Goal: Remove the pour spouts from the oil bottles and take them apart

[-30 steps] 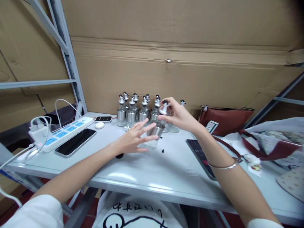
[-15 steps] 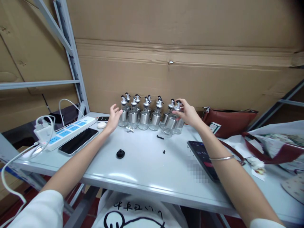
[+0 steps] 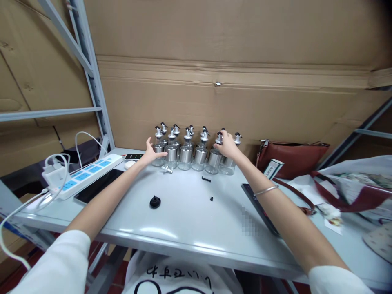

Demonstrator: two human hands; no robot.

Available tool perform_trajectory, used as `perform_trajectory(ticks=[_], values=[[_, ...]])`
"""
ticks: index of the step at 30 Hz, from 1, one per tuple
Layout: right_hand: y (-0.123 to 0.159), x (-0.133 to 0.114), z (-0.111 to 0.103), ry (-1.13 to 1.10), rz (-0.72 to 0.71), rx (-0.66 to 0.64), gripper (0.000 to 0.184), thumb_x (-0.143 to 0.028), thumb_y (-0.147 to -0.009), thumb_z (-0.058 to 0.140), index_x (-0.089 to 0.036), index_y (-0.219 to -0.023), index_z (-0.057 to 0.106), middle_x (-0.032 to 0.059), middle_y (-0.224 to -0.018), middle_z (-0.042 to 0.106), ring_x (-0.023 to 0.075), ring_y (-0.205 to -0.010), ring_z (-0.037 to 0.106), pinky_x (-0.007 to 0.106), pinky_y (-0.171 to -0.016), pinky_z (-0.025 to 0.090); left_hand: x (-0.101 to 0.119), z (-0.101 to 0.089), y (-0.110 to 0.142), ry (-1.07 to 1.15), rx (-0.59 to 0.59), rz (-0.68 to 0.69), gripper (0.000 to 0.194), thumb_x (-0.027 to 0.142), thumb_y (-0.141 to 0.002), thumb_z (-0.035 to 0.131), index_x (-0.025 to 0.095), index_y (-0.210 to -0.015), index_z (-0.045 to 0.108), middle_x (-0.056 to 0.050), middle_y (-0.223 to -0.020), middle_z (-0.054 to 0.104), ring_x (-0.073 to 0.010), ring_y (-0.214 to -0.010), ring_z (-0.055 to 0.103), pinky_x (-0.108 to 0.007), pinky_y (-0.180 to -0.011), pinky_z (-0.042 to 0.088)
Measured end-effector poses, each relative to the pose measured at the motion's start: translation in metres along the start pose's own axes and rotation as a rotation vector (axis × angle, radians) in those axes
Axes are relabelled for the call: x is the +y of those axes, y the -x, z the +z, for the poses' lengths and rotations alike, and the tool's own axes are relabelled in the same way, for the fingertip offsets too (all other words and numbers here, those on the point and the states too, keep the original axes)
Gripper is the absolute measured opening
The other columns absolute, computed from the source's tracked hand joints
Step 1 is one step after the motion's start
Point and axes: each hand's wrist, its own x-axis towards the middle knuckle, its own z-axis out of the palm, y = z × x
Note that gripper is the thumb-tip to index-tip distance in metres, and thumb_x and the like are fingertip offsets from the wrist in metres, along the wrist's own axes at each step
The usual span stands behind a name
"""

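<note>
Several glass oil bottles with steel sleeves and pourer spouts stand in two rows at the back of the table. My right hand (image 3: pixel 227 145) is closed around the neck and spout of one oil bottle (image 3: pixel 213 162) near the right end. Just right of it stands another bottle (image 3: pixel 228 165), partly behind my hand. My left hand (image 3: pixel 150 155) is open, fingers apart, beside the leftmost bottle (image 3: pixel 158 149). In front of the row lies a loose silver spout piece (image 3: pixel 167 170). Nearer me are a black round cap (image 3: pixel 154 201), a short black stick (image 3: pixel 206 179) and a tiny black plug (image 3: pixel 211 199).
On the left are a white power strip (image 3: pixel 88 173) with cables and a dark phone (image 3: pixel 99 185), partly under my left arm. A tablet-like device (image 3: pixel 260 210) lies beneath my right forearm. A brown bag (image 3: pixel 294 157) and plastic bags (image 3: pixel 358 179) occupy the right side. Cardboard (image 3: pixel 183 98) rises behind.
The bottle in my right hand has moved left and now stands more upright in the front row. My left hand has turned, its thumb now pointing right across the bottles.
</note>
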Motion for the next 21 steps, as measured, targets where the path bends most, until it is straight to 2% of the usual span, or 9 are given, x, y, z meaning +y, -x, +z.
perform_trajectory(ticks=[5,9,13,17,21], values=[[0.001,-0.010,0.007,-0.004,0.117,0.016,0.055,-0.021,-0.069,0.055,-0.013,-0.120,0.037,0.0193,-0.115,0.046,0.0290,-0.104,0.052,0.043,-0.092,0.041,-0.007,-0.004,-0.006,0.016,-0.104,-0.008,0.115,0.032,-0.049,0.086,0.022,-0.139,0.015,-0.018,-0.146,0.025,-0.0285,-0.132,0.032,-0.043,-0.110,0.024],[0.000,-0.010,0.009,-0.030,0.129,-0.003,0.055,-0.020,-0.069,0.052,-0.014,-0.122,0.036,0.0179,-0.107,0.056,0.0305,-0.098,0.055,0.046,-0.088,0.042,-0.007,-0.004,-0.008,0.017,-0.089,-0.022,0.102,0.027,-0.052,0.084,0.019,-0.134,0.023,-0.017,-0.145,0.028,-0.0262,-0.129,0.037,-0.040,-0.109,0.027],[-0.001,-0.003,0.010,-0.124,0.093,-0.004,0.053,-0.023,-0.068,0.053,-0.016,-0.118,0.037,0.0146,-0.103,0.060,0.0286,-0.093,0.057,0.047,-0.087,0.043,-0.003,-0.003,-0.006,0.021,-0.076,-0.055,0.086,0.027,-0.059,0.080,0.019,-0.129,0.030,-0.016,-0.137,0.040,-0.0253,-0.124,0.043,-0.041,-0.107,0.031],[-0.001,0.006,0.011,-0.224,0.092,0.004,0.057,-0.025,-0.067,0.055,-0.015,-0.120,0.036,0.0160,-0.110,0.058,0.0263,-0.093,0.058,0.046,-0.085,0.045,-0.004,-0.002,-0.005,0.021,-0.078,-0.074,0.087,0.027,-0.061,0.078,0.018,-0.130,0.026,-0.017,-0.135,0.042,-0.0260,-0.125,0.042,-0.043,-0.106,0.031],[0.005,0.006,0.008,-0.261,0.048,0.030,0.062,-0.024,-0.068,0.057,-0.017,-0.126,0.032,0.0154,-0.117,0.055,0.0260,-0.102,0.056,0.045,-0.088,0.046,-0.009,0.001,0.002,-0.034,-0.062,-0.027,0.092,0.027,-0.064,0.075,0.019,-0.134,0.016,-0.020,-0.140,0.032,-0.0284,-0.131,0.034,-0.048,-0.108,0.026]])
